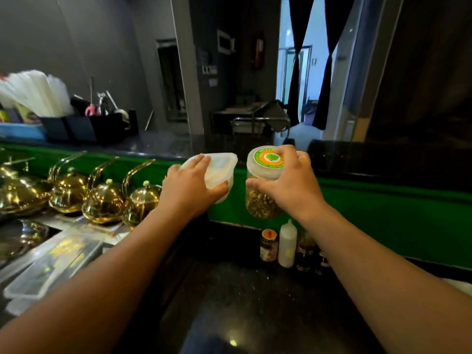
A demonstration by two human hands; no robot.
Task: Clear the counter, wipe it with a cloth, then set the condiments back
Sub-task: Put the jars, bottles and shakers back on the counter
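Head cam, centre of frame: I see both arms stretched fwd over the dark speckled stone counter [242, 290], each hand carrying sth.

Left hand [190, 186] grips a translucent white plastic tub with a snap-on lid [222, 166]. Fingers lie across the lid and the thumb hooks round the near lower edge. The tub is tilted and off the counter, in front of the green panel [383, 213] at mid-frame.

Right hand [291, 180] holds a clear plastic jar of yellow-brown dried bits [263, 200] with a white lid and a round green/orange sticker. Fingers wrap over the lid rim and the thumb presses the jar's side. The jar is also in the air, just right of the tub but not touching it, approx. above the counter's back edge.

Below the jar, against the green panel, other condiments stand close together on the counter:
- a small jar with an orange-topped lid [269, 245]
- a white squeeze bottle [287, 245]
- a dark glass jar [306, 249], blurry, can't read the contents

Left of frame, a row of shiny gold kettles w/ tall curved handles [102, 200] sits on a steel surface. Clear plastic trays [46, 274] are at lower left. At upper left, a black caddy of utensils [89, 123] stands on the higher ledge.
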